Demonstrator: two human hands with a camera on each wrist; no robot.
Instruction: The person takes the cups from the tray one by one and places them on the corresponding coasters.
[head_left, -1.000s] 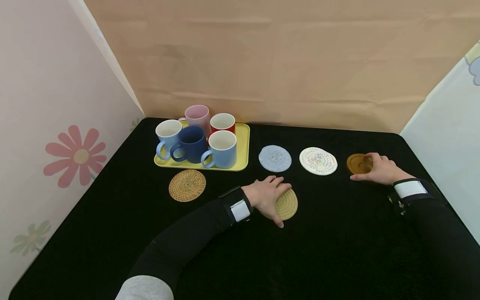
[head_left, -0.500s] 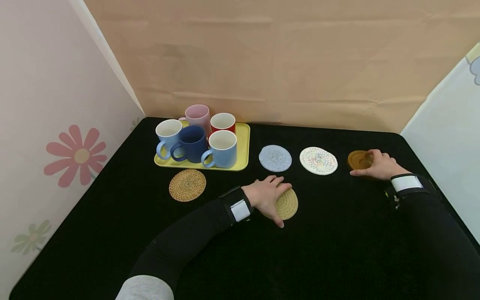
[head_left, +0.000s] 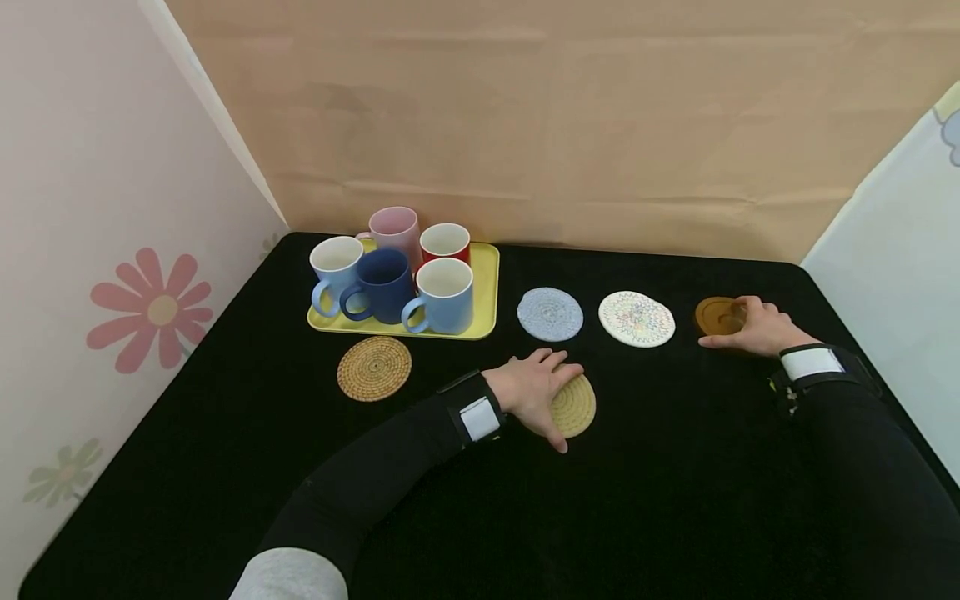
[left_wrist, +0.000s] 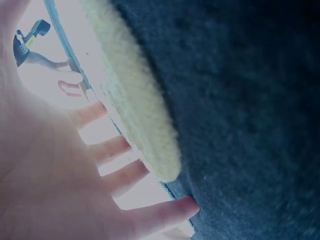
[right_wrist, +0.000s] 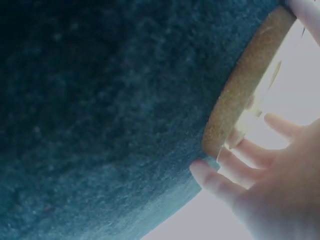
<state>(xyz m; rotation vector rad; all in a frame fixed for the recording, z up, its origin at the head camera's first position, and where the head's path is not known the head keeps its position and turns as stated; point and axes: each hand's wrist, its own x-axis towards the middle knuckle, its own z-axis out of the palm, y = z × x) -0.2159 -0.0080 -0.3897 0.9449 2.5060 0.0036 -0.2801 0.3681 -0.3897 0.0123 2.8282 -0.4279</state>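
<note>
Overlapping a round beige woven coaster [head_left: 575, 410], right of the yellow rectangular tray [head_left: 487, 287], the left hand [head_left: 531, 395] has its fingers wide. Farther right, the right hand [head_left: 765, 328] grips a round brown wooden coaster [head_left: 712, 317].

One yellow rectangular tray [head_left: 487, 292] bears five mugs: two light blue mugs [head_left: 452, 307], one dark blue mug [head_left: 390, 290], one pink mug [head_left: 397, 229] and one red mug with a white inside [head_left: 446, 240]. Around the tray lie five round coasters: one brown woven coaster [head_left: 374, 368] in front of it and, to its right, one pale blue coaster [head_left: 551, 314], one speckled white coaster [head_left: 637, 319], one straw-coloured coiled coaster [head_left: 576, 408] and one brown wooden-looking coaster [head_left: 712, 315]. Two bare hands [head_left: 528, 392] are also right of the tray.
</note>
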